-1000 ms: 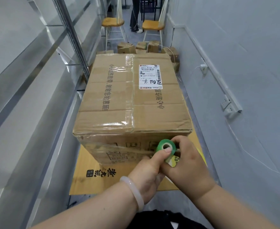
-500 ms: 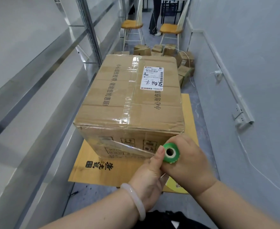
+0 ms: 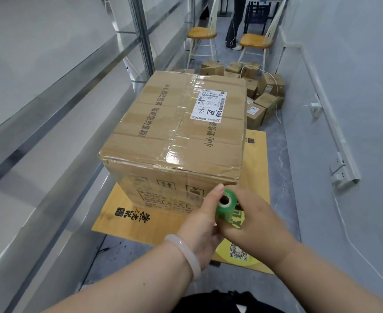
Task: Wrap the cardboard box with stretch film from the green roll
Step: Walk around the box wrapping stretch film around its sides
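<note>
Now, green roll [image 3: 226,205]: I hold it between both hands, just in front of the near face of the cardboard box [image 3: 177,123], close to that face's right edge. Its hollow core points up towards me.
Left hand [image 3: 199,224]: my thumb lies up along the roll's left rim and the other fingers curl underneath, out of my sight. It grips the roll. A pale bracelet [image 3: 183,251] sits on this wrist.
Right hand [image 3: 253,220]: it is wrapped round the roll from the right and behind, gripping it. The fingertips are hidden.
Stretch film: the box's near face has a faint sheen, but I cannot tell whether film runs from the roll to the box.
Box: large, taped shut along the top seam, with a white shipping label [image 3: 209,105] on its top. It stands on a flattened yellow carton [image 3: 145,220] on the grey floor.
Left side: a glass partition [image 3: 50,86] with metal rails.
Right side: a pale wall [image 3: 344,86].
Behind the box: a heap of small cartons [image 3: 265,86], then two wooden chairs [image 3: 201,35], with a person's legs [image 3: 233,23] beyond them.
</note>
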A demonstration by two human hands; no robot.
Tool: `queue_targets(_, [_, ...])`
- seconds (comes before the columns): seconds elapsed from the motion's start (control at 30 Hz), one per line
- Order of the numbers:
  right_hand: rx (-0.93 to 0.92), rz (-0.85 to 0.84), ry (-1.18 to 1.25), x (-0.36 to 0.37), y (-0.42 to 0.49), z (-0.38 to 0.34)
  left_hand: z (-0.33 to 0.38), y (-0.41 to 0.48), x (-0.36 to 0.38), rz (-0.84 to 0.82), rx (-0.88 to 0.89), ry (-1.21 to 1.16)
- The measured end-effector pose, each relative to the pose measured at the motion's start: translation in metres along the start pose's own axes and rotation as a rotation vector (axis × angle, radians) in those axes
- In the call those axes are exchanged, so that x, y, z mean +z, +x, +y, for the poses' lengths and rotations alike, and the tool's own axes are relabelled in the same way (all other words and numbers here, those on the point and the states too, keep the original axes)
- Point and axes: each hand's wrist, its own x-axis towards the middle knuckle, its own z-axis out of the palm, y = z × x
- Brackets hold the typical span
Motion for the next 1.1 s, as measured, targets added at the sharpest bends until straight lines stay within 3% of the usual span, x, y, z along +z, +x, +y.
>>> queue_targets(0.2, [0.091, 0.082, -0.101, -0.016, 0.001, 0.017, -0.006, 0.006, 0.018, 0.049, 0.019, 0.023])
queue_targets(0.4, [0.199, 0.028, -0.165, -0.026, 0.008, 0.018, -0.026, 0.005, 0.038, 0.119, 0.049, -0.051])
queue_targets(0.77, [0.201, 0.026, -0.040, -0.026, -0.001, 0.032, -0.029, 0.014, 0.050, 0.119, 0.033, 0.029])
queue_targets(1.0, [0.367, 0.178, 0.017, -0.027, 0.008, 0.046, -0.026, 0.036, 0.059, 0.126, 0.019, 0.080])
queue_targets(1.1, [0.411, 0.138, 0.048, -0.031, 0.016, 0.048, -0.026, 0.040, 0.062, 0.137, -0.024, 0.041])
